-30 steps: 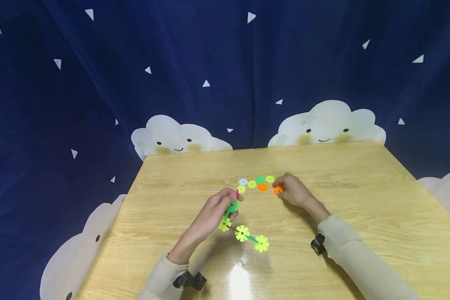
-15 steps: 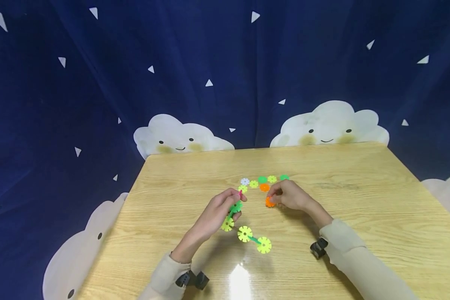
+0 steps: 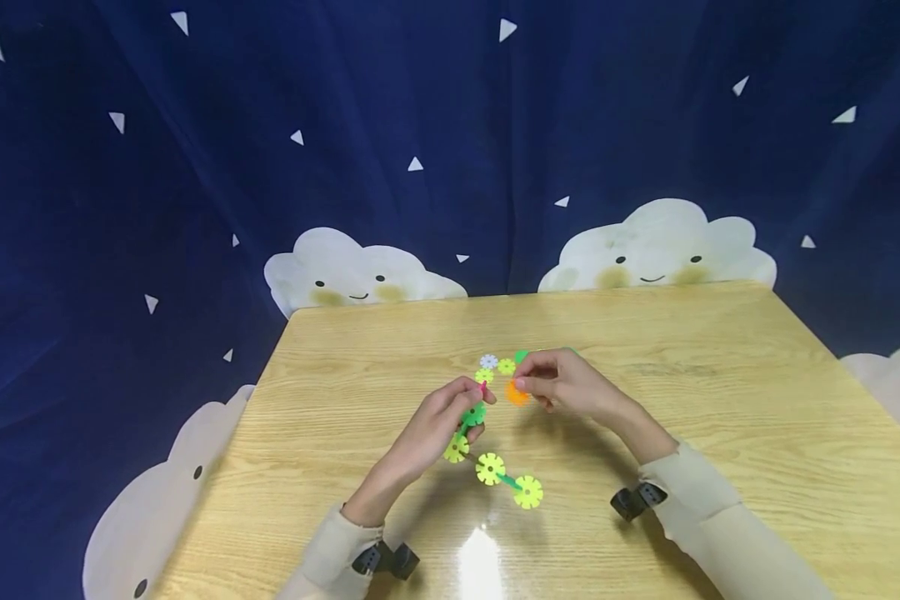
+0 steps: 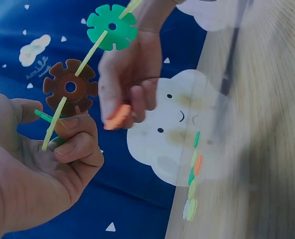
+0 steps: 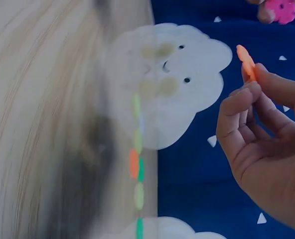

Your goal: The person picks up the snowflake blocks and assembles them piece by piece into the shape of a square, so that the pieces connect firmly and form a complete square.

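A dark blue curtain with smiling clouds hangs behind everything, and the pale wooden tabletop runs up to it. Over that I see two hands, both busy. The left hand grips a chain at its upper end; the right hand pinches a single orange disc between thumb and fingers, lifted clear of the wood and near the left fingertips — though not touching them.

The chain is made of slotted discs pushed together edge to edge, and it trails from the left hand down to a yellow disc at the near end. A brown disc sits partway along. Beyond the hands lies a short row of loose discs, partly hidden by the right hand.

Smallest showing is the pink disc at the left fingertips; how it joins the rest I can't tell. My guess is that the orange piece is being offered to it — so the next move calls for lining up slot with slot, then a firm push while the left hand steadies the chain.
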A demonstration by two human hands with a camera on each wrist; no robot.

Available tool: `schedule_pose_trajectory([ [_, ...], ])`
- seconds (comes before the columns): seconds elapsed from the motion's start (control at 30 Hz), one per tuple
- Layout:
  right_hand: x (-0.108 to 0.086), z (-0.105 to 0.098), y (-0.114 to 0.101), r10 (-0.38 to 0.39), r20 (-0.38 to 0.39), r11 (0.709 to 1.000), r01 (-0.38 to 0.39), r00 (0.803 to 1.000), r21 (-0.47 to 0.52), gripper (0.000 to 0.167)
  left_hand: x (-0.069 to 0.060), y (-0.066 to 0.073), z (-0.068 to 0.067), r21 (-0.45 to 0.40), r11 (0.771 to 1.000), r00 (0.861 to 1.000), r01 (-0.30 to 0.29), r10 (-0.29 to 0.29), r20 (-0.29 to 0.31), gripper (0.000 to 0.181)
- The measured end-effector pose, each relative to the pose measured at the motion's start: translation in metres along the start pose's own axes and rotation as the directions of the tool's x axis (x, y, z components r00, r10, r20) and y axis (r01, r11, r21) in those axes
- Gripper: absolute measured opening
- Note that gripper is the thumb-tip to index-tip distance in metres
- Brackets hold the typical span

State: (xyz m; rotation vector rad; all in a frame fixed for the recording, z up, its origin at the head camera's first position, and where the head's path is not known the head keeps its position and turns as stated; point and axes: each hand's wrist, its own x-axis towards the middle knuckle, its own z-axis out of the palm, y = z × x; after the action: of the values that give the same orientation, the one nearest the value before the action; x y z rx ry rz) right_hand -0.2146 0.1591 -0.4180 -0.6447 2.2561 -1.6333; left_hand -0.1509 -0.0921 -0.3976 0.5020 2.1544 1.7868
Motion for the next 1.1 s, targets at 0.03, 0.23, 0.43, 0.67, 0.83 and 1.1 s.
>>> schedule_pose_trajectory([
  [0.03,-0.001,0.001,-0.004,-0.009,-0.007,1.0,0.009,1.0,0.017,0.013,0.0,0.0,0.001,-0.002,1.0,1.0,0.001,-0.001,0.002,0.036],
  [0.23,-0.007,0.009,-0.022,-0.085,-0.08,0.99,0.093,0.993,0.109,0.015,-0.001,0.0,0.004,0.002,1.0,1.0,0.005,-0.005,0.017,0.038],
  [0.43,-0.01,0.017,-0.032,-0.108,-0.151,0.977,0.132,0.983,0.164,0.018,-0.002,0.001,0.004,0.023,1.0,1.0,0.003,-0.003,0.01,0.042],
  [0.67,-0.012,0.024,-0.045,-0.158,-0.16,0.964,0.187,0.974,0.188,0.016,-0.001,0.002,0.004,0.05,0.999,1.0,0.003,-0.003,0.003,0.046],
  [0.83,-0.013,0.028,-0.049,-0.149,-0.157,0.969,0.175,0.976,0.174,0.014,-0.001,0.003,0.005,0.044,0.999,1.0,0.002,-0.002,0.005,0.045],
  [1.1,-0.015,0.033,-0.047,-0.138,-0.142,0.976,0.158,0.98,0.148,0.011,-0.003,0.003,0.006,0.041,0.999,0.999,-0.009,0.008,0.037,0.046],
])
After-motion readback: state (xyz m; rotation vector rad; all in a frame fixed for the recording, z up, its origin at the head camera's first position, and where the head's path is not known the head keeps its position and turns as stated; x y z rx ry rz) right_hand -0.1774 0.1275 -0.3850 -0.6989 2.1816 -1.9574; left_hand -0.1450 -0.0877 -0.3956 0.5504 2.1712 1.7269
